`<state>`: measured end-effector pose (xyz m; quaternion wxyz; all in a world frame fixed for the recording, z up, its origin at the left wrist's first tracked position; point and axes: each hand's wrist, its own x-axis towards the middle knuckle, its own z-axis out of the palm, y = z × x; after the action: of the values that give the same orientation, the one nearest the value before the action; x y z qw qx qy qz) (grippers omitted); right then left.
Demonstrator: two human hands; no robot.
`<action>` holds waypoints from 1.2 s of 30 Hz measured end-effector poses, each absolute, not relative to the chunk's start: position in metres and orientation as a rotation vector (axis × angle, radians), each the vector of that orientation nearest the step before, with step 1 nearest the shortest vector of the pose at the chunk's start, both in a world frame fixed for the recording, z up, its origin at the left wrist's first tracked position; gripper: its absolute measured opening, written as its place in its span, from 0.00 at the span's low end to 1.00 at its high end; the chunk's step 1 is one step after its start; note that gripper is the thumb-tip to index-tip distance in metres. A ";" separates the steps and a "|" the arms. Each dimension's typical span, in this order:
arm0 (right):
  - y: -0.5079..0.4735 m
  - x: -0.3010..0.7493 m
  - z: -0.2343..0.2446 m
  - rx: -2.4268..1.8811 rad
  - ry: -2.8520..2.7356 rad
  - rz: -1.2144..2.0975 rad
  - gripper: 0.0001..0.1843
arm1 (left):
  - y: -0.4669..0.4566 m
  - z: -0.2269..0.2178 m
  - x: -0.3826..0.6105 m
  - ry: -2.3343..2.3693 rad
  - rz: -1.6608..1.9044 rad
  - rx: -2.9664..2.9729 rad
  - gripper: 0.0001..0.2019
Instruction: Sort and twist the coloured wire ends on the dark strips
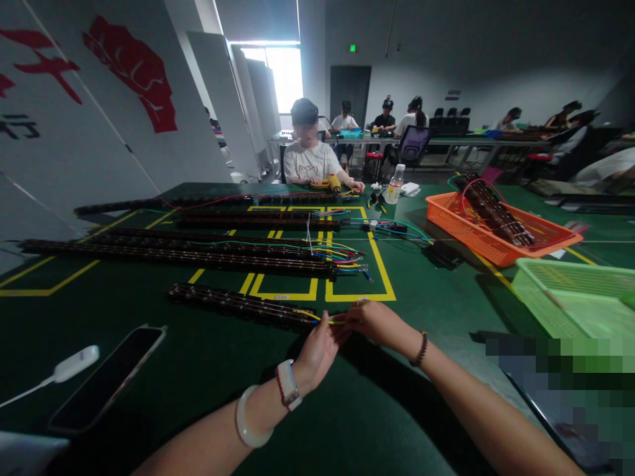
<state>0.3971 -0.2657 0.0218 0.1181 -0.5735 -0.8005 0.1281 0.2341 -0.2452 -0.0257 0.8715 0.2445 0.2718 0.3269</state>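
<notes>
A long dark strip [238, 304] with coloured wires [317, 317] at its right end lies on the green table [397, 396] just ahead of me. My left hand [317, 350], with a watch and a pale bangle on the wrist, closes on the wire ends from below. My right hand [374, 322], wearing a bead bracelet, pinches the same wires from the right. Both hands meet at the strip's right end.
Several more dark strips [198, 254] with coloured wires lie across yellow floor-tape markings. An orange basket [496, 248] of strips and a green basket [575, 297] stand at right. A phone [109, 377] and white charger [77, 362] lie at left. A person [310, 158] sits opposite; others work behind.
</notes>
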 end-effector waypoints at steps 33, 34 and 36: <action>-0.269 0.408 0.032 -1.931 -2.405 0.616 0.15 | -0.244 -0.024 0.233 0.485 0.629 0.557 0.18; -0.269 0.410 0.033 -1.937 -2.394 0.604 0.15 | -0.244 -0.024 0.233 0.499 0.627 0.561 0.19; -0.268 0.413 0.036 -1.979 -2.352 0.527 0.16 | -0.244 -0.025 0.234 0.541 0.623 0.569 0.19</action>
<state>0.4126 -0.2680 0.0355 0.0116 -0.6345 -0.7541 0.1691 0.2339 -0.2444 -0.0252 0.8770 0.2728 0.2594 0.2987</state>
